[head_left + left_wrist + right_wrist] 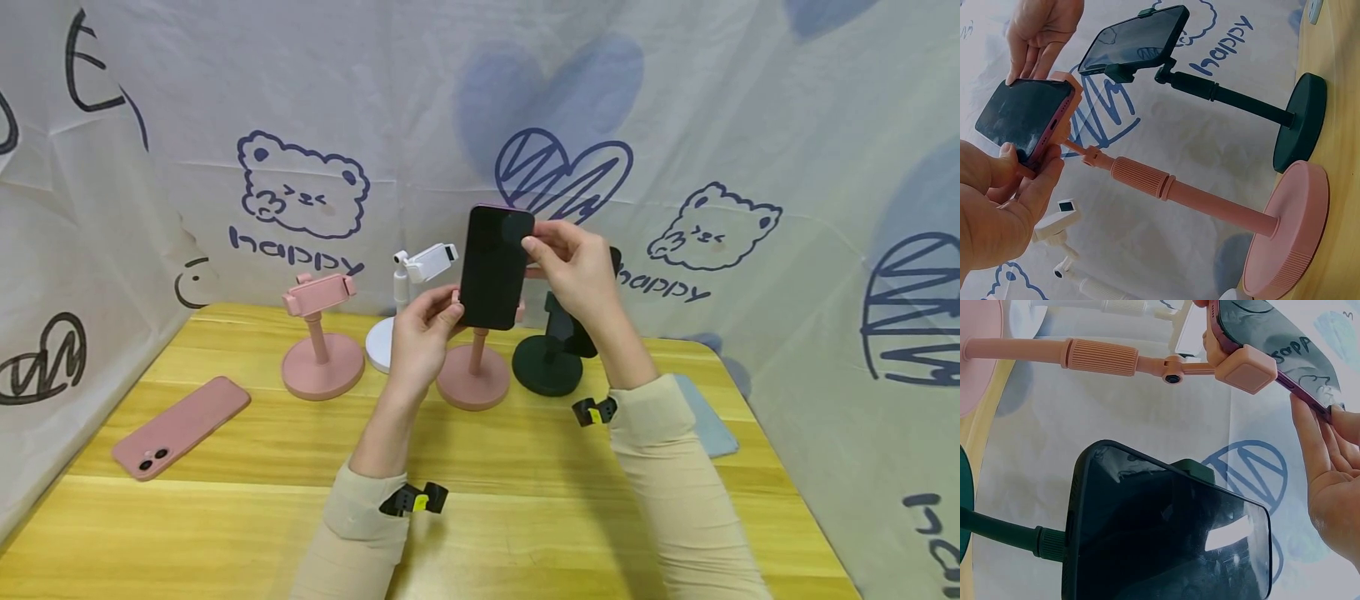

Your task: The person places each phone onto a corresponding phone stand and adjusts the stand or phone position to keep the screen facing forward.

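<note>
A smartphone [495, 267] with a dark screen and purple edge sits upright in the clamp of a pink phone stand [474, 379]. My left hand [420, 337] grips its lower left side at the clamp, thumb near the screen's edge and fingers behind. Up at the top right edge, my right hand [581, 271] pinches the phone between thumb and fingers. In the right wrist view, a pink clamp jaw lies against the phone's side, below the right fingers [1310, 434]. The back of the clamp is mostly hidden.
Beside it, a dark green stand [547, 367] holds a black phone [1166, 531]. To the left stand a white stand [380, 346] and another pink stand [322, 367]. A pink phone [183, 427] lies at the table's left; a light blue flat object [705, 417] is at right.
</note>
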Available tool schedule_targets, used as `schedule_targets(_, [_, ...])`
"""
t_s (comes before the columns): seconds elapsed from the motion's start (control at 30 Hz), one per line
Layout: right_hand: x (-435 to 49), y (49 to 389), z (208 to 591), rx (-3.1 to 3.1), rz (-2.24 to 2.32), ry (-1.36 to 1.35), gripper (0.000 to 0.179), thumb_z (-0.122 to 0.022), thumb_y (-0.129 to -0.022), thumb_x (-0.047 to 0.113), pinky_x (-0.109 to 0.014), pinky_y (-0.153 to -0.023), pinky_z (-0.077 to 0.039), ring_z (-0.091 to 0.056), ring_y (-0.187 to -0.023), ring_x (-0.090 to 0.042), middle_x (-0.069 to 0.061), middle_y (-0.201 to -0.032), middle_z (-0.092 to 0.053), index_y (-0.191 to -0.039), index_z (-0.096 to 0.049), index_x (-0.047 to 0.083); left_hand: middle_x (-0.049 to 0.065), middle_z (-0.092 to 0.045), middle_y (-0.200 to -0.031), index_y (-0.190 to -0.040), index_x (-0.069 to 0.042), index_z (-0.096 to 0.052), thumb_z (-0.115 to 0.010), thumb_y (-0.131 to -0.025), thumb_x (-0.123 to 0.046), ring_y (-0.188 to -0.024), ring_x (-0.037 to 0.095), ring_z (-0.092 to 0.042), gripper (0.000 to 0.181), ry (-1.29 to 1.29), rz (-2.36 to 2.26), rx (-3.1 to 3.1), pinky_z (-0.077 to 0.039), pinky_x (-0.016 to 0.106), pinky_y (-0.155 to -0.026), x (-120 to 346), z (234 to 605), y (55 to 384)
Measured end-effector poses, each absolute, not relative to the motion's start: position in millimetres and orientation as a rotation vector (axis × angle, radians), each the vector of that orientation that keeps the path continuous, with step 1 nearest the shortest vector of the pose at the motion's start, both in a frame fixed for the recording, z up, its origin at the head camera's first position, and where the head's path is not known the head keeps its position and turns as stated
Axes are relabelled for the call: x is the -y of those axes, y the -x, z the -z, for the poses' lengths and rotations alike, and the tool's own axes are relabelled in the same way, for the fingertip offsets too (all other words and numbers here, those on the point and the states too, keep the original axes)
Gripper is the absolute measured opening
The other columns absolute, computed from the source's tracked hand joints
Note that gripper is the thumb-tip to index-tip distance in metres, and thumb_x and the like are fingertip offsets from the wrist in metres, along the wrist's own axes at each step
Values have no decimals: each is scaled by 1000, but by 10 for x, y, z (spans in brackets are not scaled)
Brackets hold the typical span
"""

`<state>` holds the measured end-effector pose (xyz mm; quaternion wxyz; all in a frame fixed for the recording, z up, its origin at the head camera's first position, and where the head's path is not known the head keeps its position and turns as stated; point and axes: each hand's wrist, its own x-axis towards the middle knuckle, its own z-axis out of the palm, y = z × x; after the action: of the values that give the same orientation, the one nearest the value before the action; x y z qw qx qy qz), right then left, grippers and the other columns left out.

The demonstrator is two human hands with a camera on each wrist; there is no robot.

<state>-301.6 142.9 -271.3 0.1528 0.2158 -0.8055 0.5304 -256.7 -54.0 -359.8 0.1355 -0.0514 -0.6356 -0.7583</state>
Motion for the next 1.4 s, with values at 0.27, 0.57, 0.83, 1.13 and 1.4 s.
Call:
schedule_targets(0.27, [-1429, 3006, 2749, 2313, -1513, -614, 29, -69, -101, 13, -32, -78, -64, -73, -94, -25, -17, -112, -73, -125, -68, -3, 24, -66, -126, -134, 7, -63, -60, -102, 1, -110, 22, -67, 33, 140, 2185, 1853, -60, 25, -89, 540, 3597, 2562])
schedule_targets(0.57, [-1426, 2979, 2768, 2293, -1542, -623, 29, -70, -100, 11, -31, -76, -64, -72, -91, -23, -20, -111, -73, -124, -68, -5, 22, -67, -126, -134, 6, -64, -61, -103, -1, -109, 20, -67, 32, 132, 2161, 1873, -60, 22, -87, 540, 3605, 2559])
schedule_targets(0.83, [-1431, 2964, 2797, 2317, -1548, -594, 30, -69, -101, 11, -30, -77, -64, -72, -94, -25, -19, -113, -73, -127, -67, -4, 23, -66, -125, -133, 8, -64, -61, -102, 2, -106, 16, -67, 32, 133, 2176, 1851, -59, 22, -88, 532, 3598, 2554])
schedule_targets(1.13, [-1430, 2963, 2836, 2302, -1554, -620, 29, -69, -101, 10, -30, -77, -64, -72, -93, -24, -19, -111, -73, -125, -67, -5, 22, -66, -127, -134, 7, -64, -61, -102, 1, -109, 18, -66, 32, 113, 2190, 1849, -59, 24, -91, 530, 3602, 2555])
schedule_targets(1.4, [-1446, 2968, 2882, 2299, -1545, -622, 29, -69, -101, 10, -29, -77, -64, -72, -93, -24, -19, -111, -72, -125, -67, -5, 23, -66, -128, -133, 7, -64, -61, -102, 1, -109, 16, -66, 32, 127, 2174, 1847, -58, 20, -91, 529, 3598, 2547])
